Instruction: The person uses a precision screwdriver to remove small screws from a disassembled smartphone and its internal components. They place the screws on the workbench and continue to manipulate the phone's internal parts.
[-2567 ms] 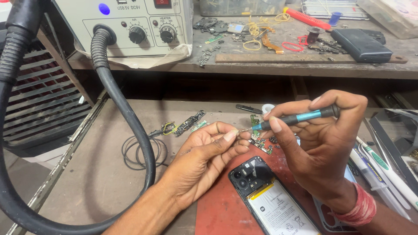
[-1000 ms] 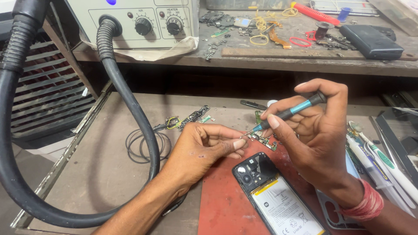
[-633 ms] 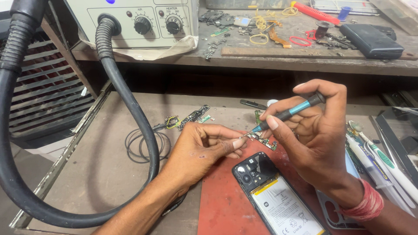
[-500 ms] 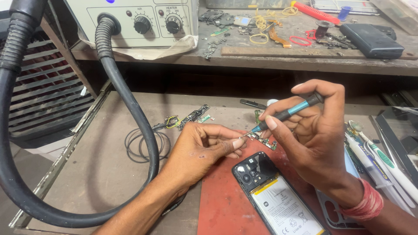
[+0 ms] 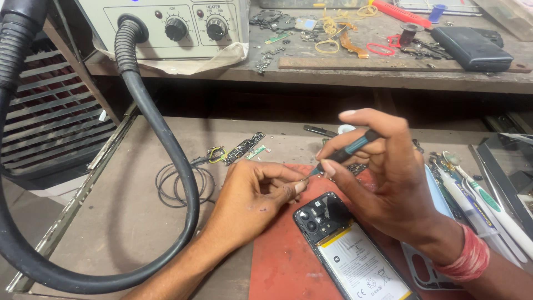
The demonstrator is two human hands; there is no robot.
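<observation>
I am looking down at an electronics repair workshop. At the upper left of the frame sits a hot-air rework station with dials, its thick black hose looping down the left side. An opened phone lies at lower centre on a red mat. Small circuit boards, wires and loose parts litter the worn surface and the upper shelf.
</observation>
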